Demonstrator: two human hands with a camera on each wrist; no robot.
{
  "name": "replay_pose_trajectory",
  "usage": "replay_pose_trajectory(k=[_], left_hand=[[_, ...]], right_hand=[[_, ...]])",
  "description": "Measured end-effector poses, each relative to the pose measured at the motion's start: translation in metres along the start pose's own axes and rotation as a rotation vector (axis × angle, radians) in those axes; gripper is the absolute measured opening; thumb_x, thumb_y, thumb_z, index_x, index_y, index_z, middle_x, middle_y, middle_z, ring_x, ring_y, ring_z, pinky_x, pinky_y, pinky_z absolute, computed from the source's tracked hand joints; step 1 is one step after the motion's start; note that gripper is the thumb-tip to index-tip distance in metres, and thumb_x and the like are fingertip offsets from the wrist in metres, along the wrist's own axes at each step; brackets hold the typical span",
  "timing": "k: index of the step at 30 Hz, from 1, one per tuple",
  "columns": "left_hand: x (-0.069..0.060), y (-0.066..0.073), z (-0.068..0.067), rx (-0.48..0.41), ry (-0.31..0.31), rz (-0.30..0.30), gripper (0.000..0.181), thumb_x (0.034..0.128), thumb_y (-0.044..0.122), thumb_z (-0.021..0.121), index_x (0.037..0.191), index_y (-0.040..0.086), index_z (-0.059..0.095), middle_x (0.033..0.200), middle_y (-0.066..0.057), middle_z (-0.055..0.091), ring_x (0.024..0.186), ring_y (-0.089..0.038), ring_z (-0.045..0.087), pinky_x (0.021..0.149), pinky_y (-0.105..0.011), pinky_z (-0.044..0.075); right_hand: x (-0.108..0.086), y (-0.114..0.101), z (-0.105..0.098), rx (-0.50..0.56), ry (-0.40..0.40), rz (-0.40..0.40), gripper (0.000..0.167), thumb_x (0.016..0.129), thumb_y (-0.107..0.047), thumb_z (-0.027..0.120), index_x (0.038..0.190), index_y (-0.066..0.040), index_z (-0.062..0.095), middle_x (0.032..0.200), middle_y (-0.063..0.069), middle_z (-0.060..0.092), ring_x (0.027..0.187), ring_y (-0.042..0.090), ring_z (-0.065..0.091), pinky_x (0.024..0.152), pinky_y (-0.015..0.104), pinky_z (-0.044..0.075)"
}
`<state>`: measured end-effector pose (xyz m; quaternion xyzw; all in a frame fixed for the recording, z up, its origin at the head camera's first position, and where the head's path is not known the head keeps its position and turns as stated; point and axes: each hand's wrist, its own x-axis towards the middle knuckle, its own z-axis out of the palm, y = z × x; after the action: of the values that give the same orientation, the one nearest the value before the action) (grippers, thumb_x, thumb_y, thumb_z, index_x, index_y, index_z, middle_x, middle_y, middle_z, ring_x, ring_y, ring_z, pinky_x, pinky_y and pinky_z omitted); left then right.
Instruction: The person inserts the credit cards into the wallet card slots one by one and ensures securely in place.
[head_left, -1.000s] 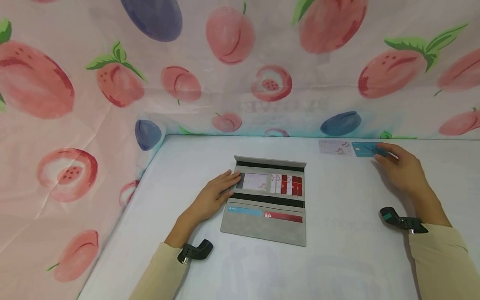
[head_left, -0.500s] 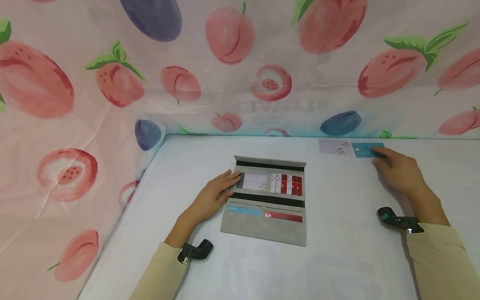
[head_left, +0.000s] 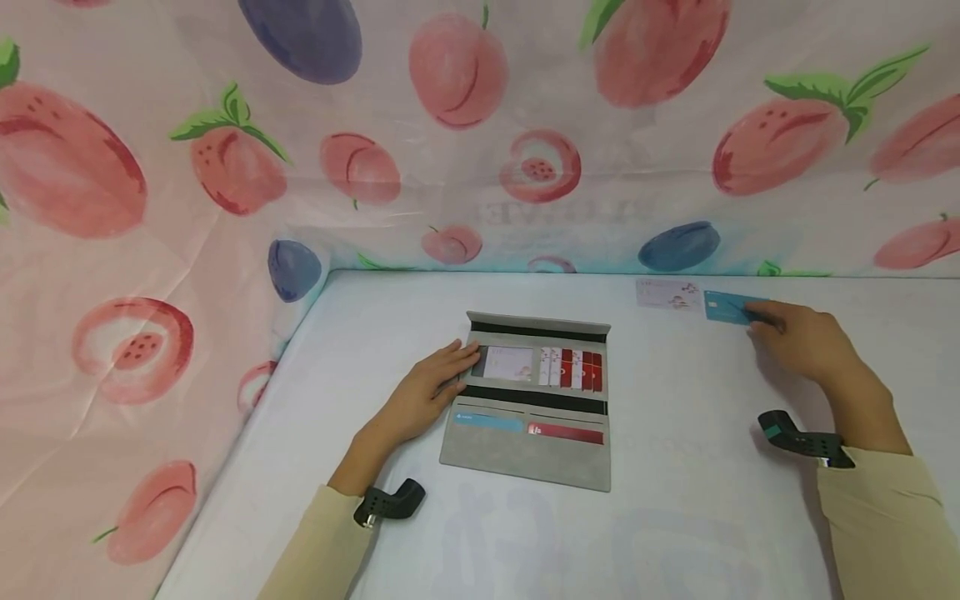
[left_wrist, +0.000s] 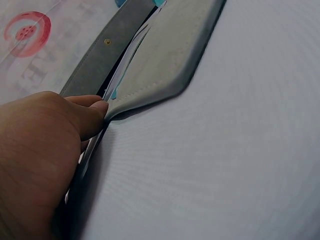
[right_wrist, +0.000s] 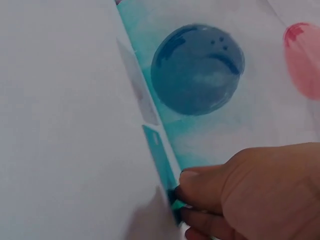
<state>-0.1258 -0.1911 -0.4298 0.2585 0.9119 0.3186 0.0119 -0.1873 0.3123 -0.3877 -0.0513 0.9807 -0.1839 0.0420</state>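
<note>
A grey wallet [head_left: 525,471] lies unfolded on the white table, with several cards in its slots and a pale card [head_left: 510,364] behind its window. My left hand [head_left: 420,396] rests at the wallet's left edge, its fingers fairly straight over the upper panel. In the left wrist view the thumb touches the wallet beside the fold. My right hand [head_left: 806,342] pinches the right end of a blue bank card [head_left: 726,307] near the table's back edge. Its fingertips cover that end of the card. Just left of it lies a pale flowered card [head_left: 667,294].
Behind the table [head_left: 390,308] and along its left side hangs a pink cloth [head_left: 450,200] printed with fruit. Each wrist wears a black strap with a camera; the left one [head_left: 390,504] stands near the wallet's lower left corner.
My right hand has shifted its hold on the blue bank card and drawn it slightly toward me, off its line with the flowered card. The left hand and wallet stay put.
</note>
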Motion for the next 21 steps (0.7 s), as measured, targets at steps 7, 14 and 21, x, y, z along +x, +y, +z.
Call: replay_pose_trajectory(k=[7,14,21], left_hand=[[0.000,-0.001,0.000,0.001,0.004,-0.003,0.049,0.1014,0.009,0.060,0.149,0.003,0.051,0.161,-0.009,0.044,0.154,-0.034,0.031,0.124,-0.058,0.028],[0.000,0.000,0.000,-0.003,0.007,-0.004,0.049,0.1012,0.008,0.060,0.149,0.003,0.052,0.161,-0.009,0.044,0.154,-0.034,0.031,0.124,-0.058,0.029],[-0.001,-0.001,0.000,-0.008,0.000,-0.005,0.049,0.1016,0.010,0.060,0.149,0.004,0.051,0.161,-0.008,0.043,0.154,-0.034,0.030,0.124,-0.059,0.028]], right_hand=[[-0.004,-0.005,-0.011,-0.010,-0.104,0.027,0.043,0.106,-0.015,0.043,0.141,0.009,0.047,0.143,0.045,0.038,0.126,0.070,0.036,0.104,0.080,0.032],[-0.010,-0.003,-0.003,0.102,0.124,0.097,0.039,0.107,-0.018,0.047,0.135,0.008,0.055,0.135,0.043,0.051,0.119,0.061,0.047,0.094,0.074,0.042],[-0.005,0.010,0.013,0.165,0.171,0.172,0.045,0.104,-0.023,0.055,0.140,0.005,0.052,0.137,0.045,0.045,0.126,0.063,0.036,0.095,0.078,0.036]])
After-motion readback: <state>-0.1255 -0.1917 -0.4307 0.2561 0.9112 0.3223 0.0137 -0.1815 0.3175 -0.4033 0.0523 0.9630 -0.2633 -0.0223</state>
